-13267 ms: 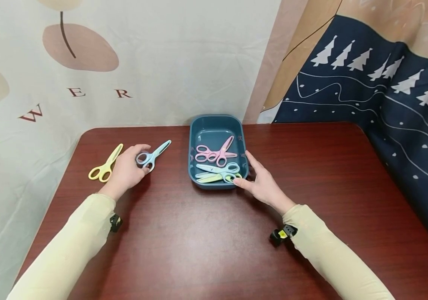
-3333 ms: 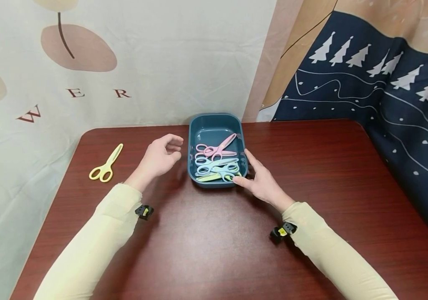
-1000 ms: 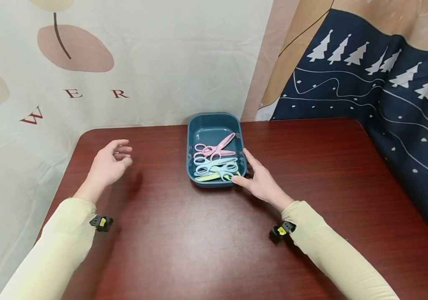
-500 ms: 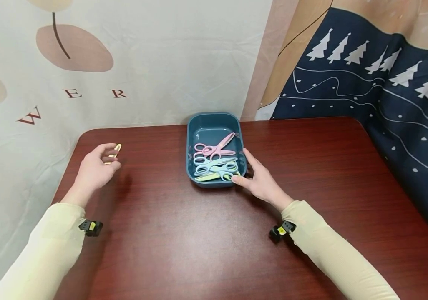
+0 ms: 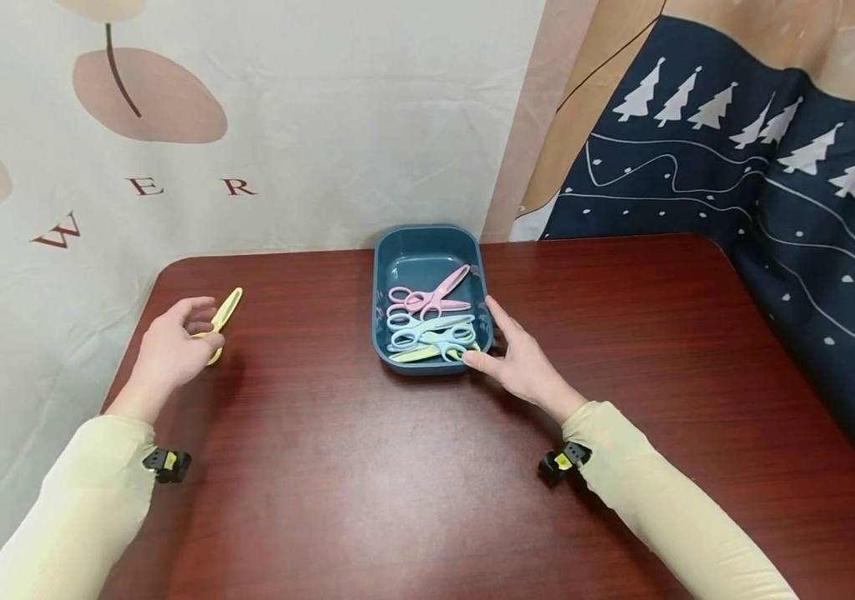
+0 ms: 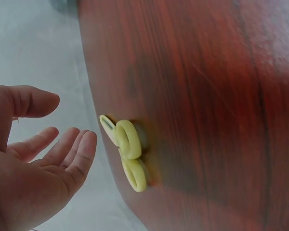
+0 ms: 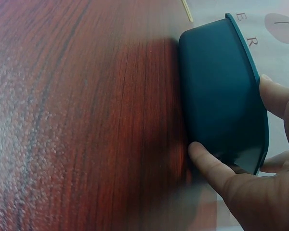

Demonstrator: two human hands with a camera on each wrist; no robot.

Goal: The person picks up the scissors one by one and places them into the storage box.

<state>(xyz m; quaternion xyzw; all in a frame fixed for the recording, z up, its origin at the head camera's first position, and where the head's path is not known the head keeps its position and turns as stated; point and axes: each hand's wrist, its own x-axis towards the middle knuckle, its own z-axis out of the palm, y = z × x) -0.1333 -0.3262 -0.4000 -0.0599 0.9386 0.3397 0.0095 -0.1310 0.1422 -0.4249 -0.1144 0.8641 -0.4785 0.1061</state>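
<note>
My left hand point(image 5: 172, 346) hovers at the left over a pair of yellow scissors point(image 5: 228, 310), covering part of their handles in the head view. In the left wrist view a gap separates its spread fingers and thumb from the yellow scissors point(image 6: 109, 130), whose finger loops face the camera. My right hand point(image 5: 525, 371) holds the near right corner of a dark teal plastic bin point(image 5: 427, 248), thumb at the rim and a finger along the outer wall point(image 7: 221, 91). Inside lie pink scissors point(image 5: 438, 293), light blue scissors point(image 5: 427, 327) and light green scissors point(image 5: 416, 354), partly overlapping.
A reddish-brown wooden table point(image 5: 367, 475) carries everything. Its back edge meets a pale printed cloth point(image 5: 367, 125), and a navy cloth with white trees point(image 5: 697, 167) hangs at the right.
Light blue scissors that lay on the table beside my left hand are now in the bin. Since then my left hand has moved left to the yellow scissors. The right hand stays at the bin.
</note>
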